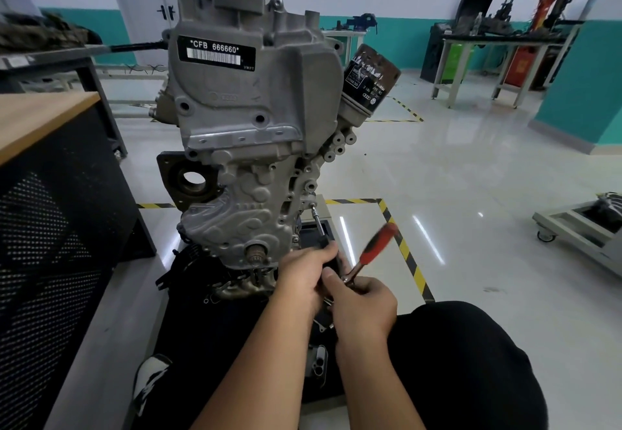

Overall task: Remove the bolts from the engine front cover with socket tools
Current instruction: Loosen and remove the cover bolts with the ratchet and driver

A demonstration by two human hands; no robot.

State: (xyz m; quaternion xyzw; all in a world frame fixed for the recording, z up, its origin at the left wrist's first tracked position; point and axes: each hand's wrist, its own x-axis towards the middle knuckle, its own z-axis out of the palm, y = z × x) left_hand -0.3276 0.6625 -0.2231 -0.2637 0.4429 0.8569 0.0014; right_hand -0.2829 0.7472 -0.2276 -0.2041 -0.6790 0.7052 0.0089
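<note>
Glossy floor behind, left hand [308,269] grips the extension [319,227], right hand [365,298] the ratchet [373,254]: keep the socket square on the bolt [313,206].

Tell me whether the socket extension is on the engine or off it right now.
On. The extension's tip sits against a bolt point at the front cover's right edge, while the left hand grips its lower end.

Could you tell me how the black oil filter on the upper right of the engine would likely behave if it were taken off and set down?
The oil filter is a round can, so laid on its side it would probably roll across the glossy floor. Stood on its flat end, it looks squat enough to stay upright. Its scuffed, smooth skin may be slippery, and it could be heavy for its size if oil remains inside, which cannot be seen.
</note>
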